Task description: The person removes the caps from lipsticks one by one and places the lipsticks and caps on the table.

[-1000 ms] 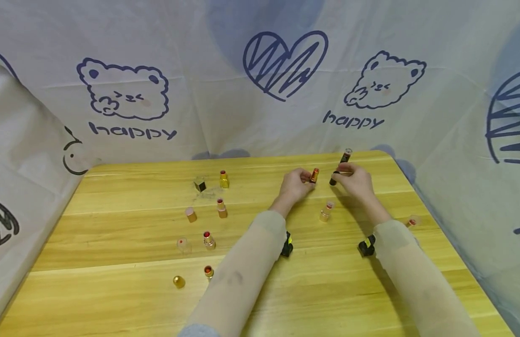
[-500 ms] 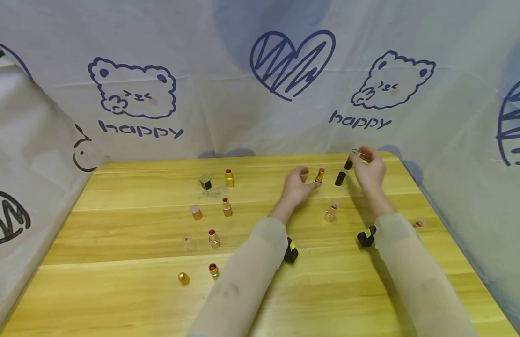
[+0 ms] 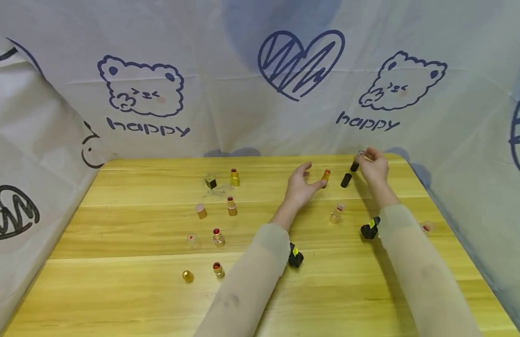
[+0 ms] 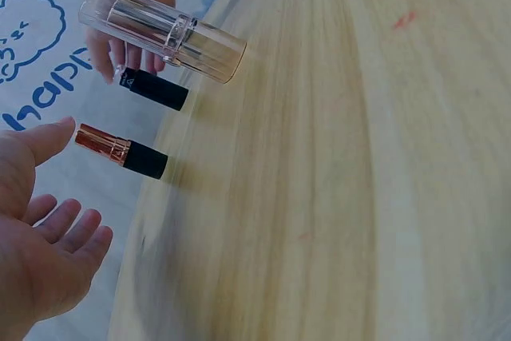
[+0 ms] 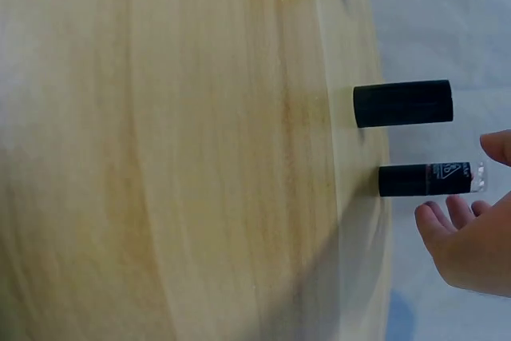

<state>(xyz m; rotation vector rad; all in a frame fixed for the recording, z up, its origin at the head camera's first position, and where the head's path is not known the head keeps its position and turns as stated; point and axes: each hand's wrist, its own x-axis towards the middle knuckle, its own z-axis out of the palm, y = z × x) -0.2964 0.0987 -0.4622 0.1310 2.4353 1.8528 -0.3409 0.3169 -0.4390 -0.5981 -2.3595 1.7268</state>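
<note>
Left hand: the left hand (image 3: pixel 301 188) is spread, thumb and fingers parted and gripping nothing; its thumb tip is beside the copper tube in the left wrist view, though the head view overlaps them, so contact is hard to judge.
Copper tube: a shiny copper-coloured cylinder on a black base (image 4: pixel 121 152), upright on the table; its lower part is partly covered by the thumb from the head.
Right hand: the right hand (image 3: pixel 374 167) has its thumb clear of the slim black tube and its fingers just beside it, not closed round it; the right wrist view cuts the hand off.
Slim black tube: a narrow black cylinder with a clear top and pale print (image 5: pixel 427 180), standing near the far table edge; the print is too small to read.
Black cap: a plain black cylinder (image 5: pixel 403 104), upright between the two tubes.
Nearer lipstick: a pale gold tube under a clear cap (image 3: pixel 336 215), upright in front of the copper one.
Right sleeve: the cream sleeve (image 3: pixel 424 267) partly hides a clear-topped item with a red tip (image 3: pixel 426 228).
Table: yellow wood-grain table (image 3: pixel 116 299), its near edge out of frame.
</note>
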